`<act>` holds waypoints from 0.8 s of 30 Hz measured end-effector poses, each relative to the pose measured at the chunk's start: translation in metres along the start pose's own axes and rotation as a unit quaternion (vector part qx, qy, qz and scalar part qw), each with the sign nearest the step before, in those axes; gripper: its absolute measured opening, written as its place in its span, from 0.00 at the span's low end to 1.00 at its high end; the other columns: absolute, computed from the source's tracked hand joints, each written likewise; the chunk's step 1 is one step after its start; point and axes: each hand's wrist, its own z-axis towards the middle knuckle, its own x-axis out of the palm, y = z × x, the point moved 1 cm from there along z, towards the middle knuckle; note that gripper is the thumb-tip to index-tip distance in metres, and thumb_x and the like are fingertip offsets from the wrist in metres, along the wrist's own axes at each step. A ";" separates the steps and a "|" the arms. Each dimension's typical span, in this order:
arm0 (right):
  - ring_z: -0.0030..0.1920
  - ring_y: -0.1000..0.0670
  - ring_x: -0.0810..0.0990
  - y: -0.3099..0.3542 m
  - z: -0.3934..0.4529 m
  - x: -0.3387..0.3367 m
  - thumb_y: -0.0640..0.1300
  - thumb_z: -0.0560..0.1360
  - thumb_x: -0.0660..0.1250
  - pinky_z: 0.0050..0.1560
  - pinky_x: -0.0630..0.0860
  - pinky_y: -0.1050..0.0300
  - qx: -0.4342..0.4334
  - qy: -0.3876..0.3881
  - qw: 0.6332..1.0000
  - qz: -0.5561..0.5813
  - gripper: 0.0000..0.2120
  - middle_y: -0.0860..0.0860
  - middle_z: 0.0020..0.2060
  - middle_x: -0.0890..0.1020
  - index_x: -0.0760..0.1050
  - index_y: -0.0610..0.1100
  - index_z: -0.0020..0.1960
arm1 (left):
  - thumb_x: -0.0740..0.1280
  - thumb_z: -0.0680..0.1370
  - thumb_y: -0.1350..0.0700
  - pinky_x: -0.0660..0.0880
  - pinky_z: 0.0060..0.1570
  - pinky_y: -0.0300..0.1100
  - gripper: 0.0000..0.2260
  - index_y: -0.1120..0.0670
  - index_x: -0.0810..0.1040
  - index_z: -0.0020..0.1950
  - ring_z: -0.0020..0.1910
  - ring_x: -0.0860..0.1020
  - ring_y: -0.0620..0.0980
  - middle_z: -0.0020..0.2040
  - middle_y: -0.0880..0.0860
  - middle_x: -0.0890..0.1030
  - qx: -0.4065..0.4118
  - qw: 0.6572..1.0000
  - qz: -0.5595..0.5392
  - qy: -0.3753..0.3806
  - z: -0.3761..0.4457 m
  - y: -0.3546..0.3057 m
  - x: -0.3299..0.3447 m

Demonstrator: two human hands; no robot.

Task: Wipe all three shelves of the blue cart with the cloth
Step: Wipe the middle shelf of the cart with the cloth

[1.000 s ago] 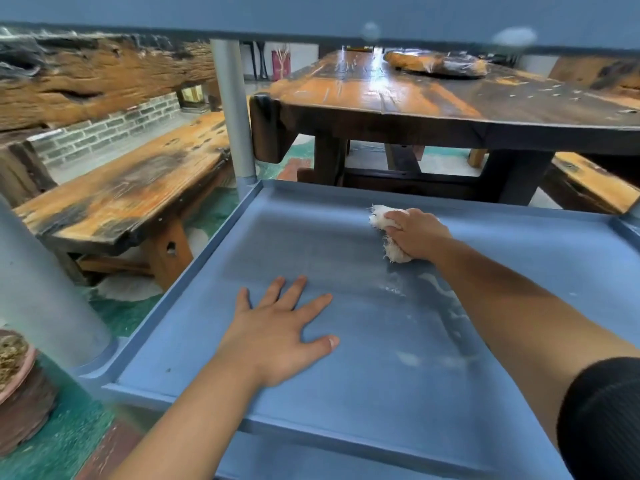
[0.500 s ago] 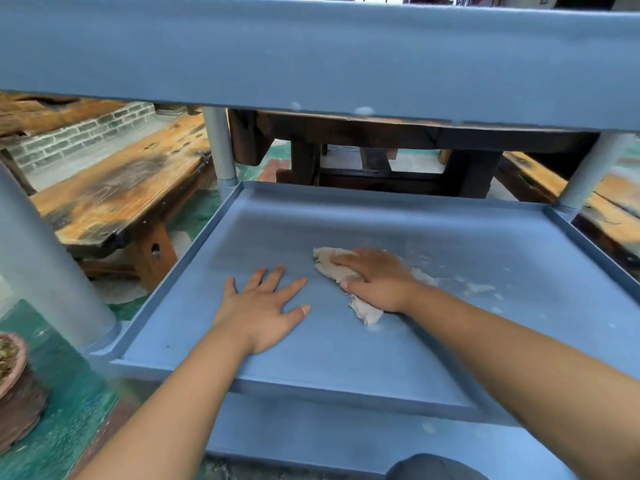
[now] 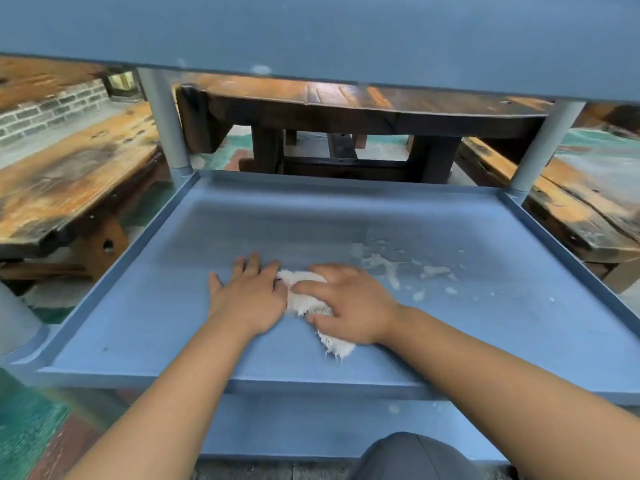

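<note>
The blue cart's middle shelf [image 3: 145, 306] fills the view, with the top shelf [image 3: 311, 36] above and the bottom shelf [image 3: 294, 431] below. A white frayed cloth [image 3: 304, 299] lies near the middle shelf's centre front. My right hand [image 3: 349, 303] presses down on the cloth with fingers spread over it. Flat on the shelf just left of it rests my left hand [image 3: 249, 292], its fingertips touching the cloth's left edge. White wet smears [image 3: 398, 268] mark the shelf to the right of the cloth.
Grey posts [image 3: 162, 119] [image 3: 547, 143] hold the shelves at the far corners. A dark wooden table [image 3: 346, 112] stands behind the cart, with wooden benches at left [image 3: 69, 178] and right [image 3: 571, 209]. My knee [image 3: 412, 459] shows at the bottom.
My right hand has dragged the cloth from the far middle of the shelf toward the front and left. The cloth now touches my left hand. My head has dropped lower.
</note>
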 end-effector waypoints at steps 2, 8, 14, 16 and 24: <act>0.74 0.41 0.61 -0.028 0.020 -0.001 0.61 0.75 0.58 0.72 0.58 0.42 0.038 -0.012 0.999 -0.030 0.26 0.49 0.74 0.66 0.64 0.63 0.72 | 0.48 0.76 0.33 0.43 0.68 0.71 0.31 0.39 0.48 0.78 0.78 0.43 0.56 0.81 0.48 0.44 -0.036 0.999 0.009 0.034 0.003 -0.009 0.004; 0.78 0.39 0.42 -0.112 0.084 -0.005 0.64 0.73 0.53 0.73 0.45 0.30 0.192 0.004 0.979 -0.072 0.28 0.54 0.79 0.51 0.53 0.69 0.72 | 0.41 0.70 0.26 0.43 0.65 0.74 0.37 0.37 0.41 0.77 0.76 0.40 0.64 0.80 0.49 0.42 -0.017 0.998 0.061 0.003 0.000 -0.038 0.024; 0.72 0.36 0.61 -0.162 0.107 -0.017 0.64 0.73 0.54 0.68 0.61 0.33 0.267 -0.030 0.961 -0.060 0.26 0.45 0.72 0.66 0.60 0.64 0.70 | 0.38 0.67 0.24 0.40 0.68 0.71 0.39 0.36 0.40 0.76 0.78 0.38 0.51 0.80 0.45 0.40 0.064 0.996 0.062 0.010 0.001 -0.036 0.026; 0.64 0.36 0.71 -0.164 0.107 -0.018 0.62 0.73 0.55 0.63 0.70 0.40 0.252 -0.042 0.966 -0.045 0.24 0.43 0.65 0.72 0.64 0.62 0.69 | 0.38 0.68 0.24 0.41 0.68 0.70 0.38 0.36 0.41 0.76 0.78 0.38 0.51 0.80 0.45 0.41 0.065 0.996 0.063 0.017 0.002 -0.036 0.025; 0.62 0.40 0.74 -0.110 0.062 -0.016 0.59 0.72 0.59 0.58 0.70 0.49 0.180 -0.041 0.983 -0.006 0.25 0.45 0.62 0.76 0.68 0.60 0.69 | 0.35 0.72 0.27 0.42 0.69 0.69 0.34 0.35 0.43 0.76 0.78 0.39 0.50 0.80 0.44 0.42 0.067 0.996 0.044 0.029 0.000 -0.040 0.018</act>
